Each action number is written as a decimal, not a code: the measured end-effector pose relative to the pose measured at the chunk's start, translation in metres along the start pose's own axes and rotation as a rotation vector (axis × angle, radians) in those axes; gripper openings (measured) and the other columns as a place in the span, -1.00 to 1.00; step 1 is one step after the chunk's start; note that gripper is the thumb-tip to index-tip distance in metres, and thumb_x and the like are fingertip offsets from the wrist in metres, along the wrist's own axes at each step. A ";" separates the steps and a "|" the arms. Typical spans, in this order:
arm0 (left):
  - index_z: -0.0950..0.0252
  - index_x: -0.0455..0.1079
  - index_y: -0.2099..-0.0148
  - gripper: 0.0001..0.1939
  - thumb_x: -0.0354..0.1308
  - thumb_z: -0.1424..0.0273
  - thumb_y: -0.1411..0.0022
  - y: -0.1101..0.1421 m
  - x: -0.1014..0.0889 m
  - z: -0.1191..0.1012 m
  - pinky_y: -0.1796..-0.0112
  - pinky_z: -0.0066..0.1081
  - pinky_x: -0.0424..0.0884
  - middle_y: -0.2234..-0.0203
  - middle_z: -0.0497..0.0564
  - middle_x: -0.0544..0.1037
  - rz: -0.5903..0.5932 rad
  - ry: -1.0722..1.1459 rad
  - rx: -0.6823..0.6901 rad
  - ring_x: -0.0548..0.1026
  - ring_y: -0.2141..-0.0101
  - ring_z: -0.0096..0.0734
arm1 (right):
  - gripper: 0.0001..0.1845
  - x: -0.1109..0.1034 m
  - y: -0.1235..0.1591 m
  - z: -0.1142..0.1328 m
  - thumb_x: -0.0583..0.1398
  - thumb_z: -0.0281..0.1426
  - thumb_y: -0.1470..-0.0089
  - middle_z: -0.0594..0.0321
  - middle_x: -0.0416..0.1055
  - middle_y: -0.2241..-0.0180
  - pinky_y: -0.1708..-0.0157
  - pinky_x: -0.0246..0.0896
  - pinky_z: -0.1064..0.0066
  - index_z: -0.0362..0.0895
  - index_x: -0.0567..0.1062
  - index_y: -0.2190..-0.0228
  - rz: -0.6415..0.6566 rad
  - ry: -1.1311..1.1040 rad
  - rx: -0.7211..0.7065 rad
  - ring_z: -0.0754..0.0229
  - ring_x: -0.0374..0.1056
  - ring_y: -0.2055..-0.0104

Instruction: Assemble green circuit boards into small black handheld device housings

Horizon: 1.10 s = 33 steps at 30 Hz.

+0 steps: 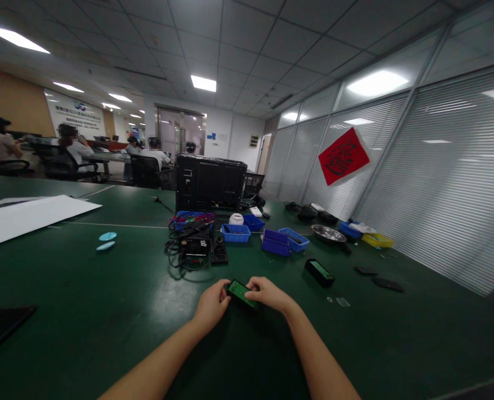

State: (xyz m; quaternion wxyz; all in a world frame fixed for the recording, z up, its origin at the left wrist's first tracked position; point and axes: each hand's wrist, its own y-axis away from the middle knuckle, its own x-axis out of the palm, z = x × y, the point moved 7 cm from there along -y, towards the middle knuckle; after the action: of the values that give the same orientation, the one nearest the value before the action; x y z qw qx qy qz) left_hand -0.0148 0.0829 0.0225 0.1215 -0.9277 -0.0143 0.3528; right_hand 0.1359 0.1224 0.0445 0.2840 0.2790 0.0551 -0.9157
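A black case with a green circuit board [239,289] in it is held between my two hands, low over the green table. My left hand [212,305] is closed on its left end, thumb and fingers at the edge. My right hand [267,293] grips the right end, with fingertips over the board's upper face. Parts of the case are hidden behind the fingers. To the right lies a second black case with a green board [319,271], apart from both hands.
Beyond my hands stand a black soldering-station-like box with cables [195,246], blue bins [236,233] and a large black monitor-like unit [211,180]. A metal dish [329,234], a yellow tray [378,240] and flat black pieces [387,284] lie right. Several people sit in the background.
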 end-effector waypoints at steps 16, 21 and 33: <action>0.25 0.06 -0.15 -0.30 0.15 0.41 0.07 0.005 0.000 -0.007 0.20 -0.43 0.25 0.15 0.04 0.42 0.019 -0.071 0.022 0.39 0.22 -0.34 | -0.70 0.015 0.005 0.023 0.21 -0.49 0.26 0.38 0.30 0.44 0.47 0.10 0.53 -0.12 0.23 0.42 -0.018 -0.089 -0.078 0.35 0.21 0.46; 0.25 0.03 -0.16 -0.35 0.09 0.42 0.01 0.003 0.001 -0.002 0.24 -0.45 0.24 0.25 0.01 0.45 0.024 -0.071 -0.014 0.40 0.27 -0.38 | -0.66 0.011 0.006 0.038 0.16 -0.55 0.23 0.27 0.30 0.27 0.26 0.13 0.43 -0.10 0.29 0.31 -0.206 0.252 -0.202 0.24 0.23 0.26; 0.23 0.02 -0.16 -0.39 0.04 0.42 -0.03 0.002 0.002 -0.001 0.35 -0.52 0.21 0.42 -0.11 0.42 0.055 -0.050 -0.024 0.36 0.42 -0.50 | -0.39 -0.032 0.008 -0.001 0.16 -0.26 0.10 -0.07 0.26 0.10 0.26 0.15 0.21 -0.21 0.20 0.00 -0.553 0.841 0.228 -0.08 0.21 0.10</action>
State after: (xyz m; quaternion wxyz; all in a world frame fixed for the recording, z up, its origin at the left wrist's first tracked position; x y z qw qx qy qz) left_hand -0.0126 0.0806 0.0217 0.1001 -0.9201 0.0037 0.3788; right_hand 0.1631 0.1314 0.0621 -0.0477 0.6272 0.1361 -0.7654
